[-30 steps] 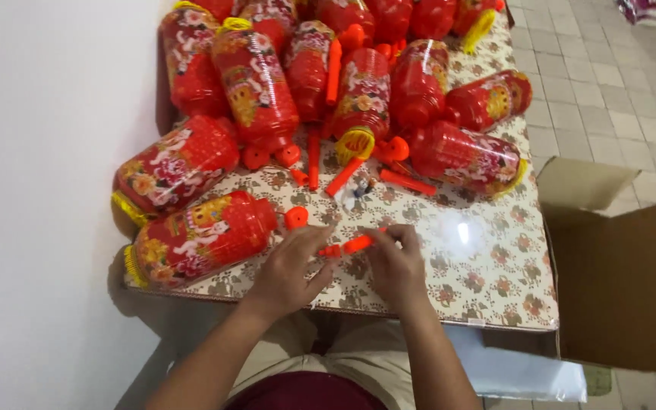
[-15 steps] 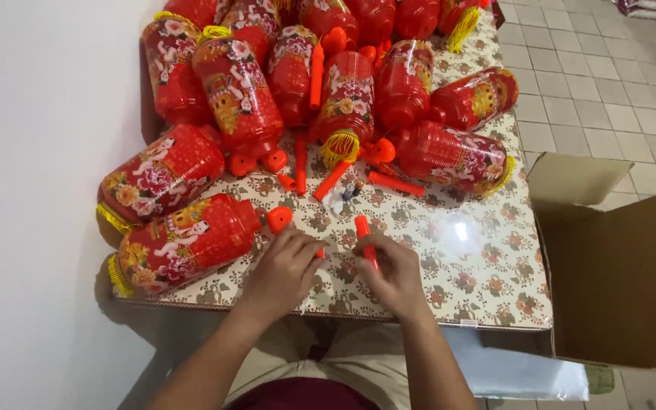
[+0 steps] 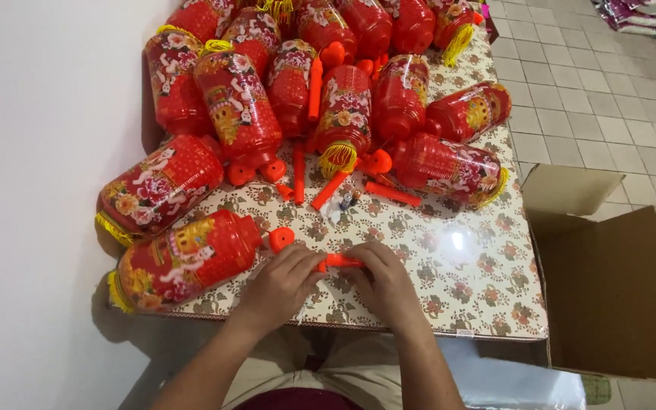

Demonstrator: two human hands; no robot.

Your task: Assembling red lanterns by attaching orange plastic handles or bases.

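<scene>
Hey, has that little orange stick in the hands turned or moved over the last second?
Yes. The orange stick now lies level between the left hand and right hand; half a second ago it pointed up toward the lanterns, judged against the table edge.

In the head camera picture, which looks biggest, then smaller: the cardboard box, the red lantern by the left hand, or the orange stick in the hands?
1. Cardboard box, though it is cut off at the edge.
2. Red lantern.
3. Orange stick, mostly hidden between left hand and right hand.

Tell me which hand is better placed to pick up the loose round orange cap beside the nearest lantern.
Left, probably. The left hand sits just below the round orange cap, next to the nearest lantern. The right hand lies farther to the right. Both hands share the orange stick.
</scene>
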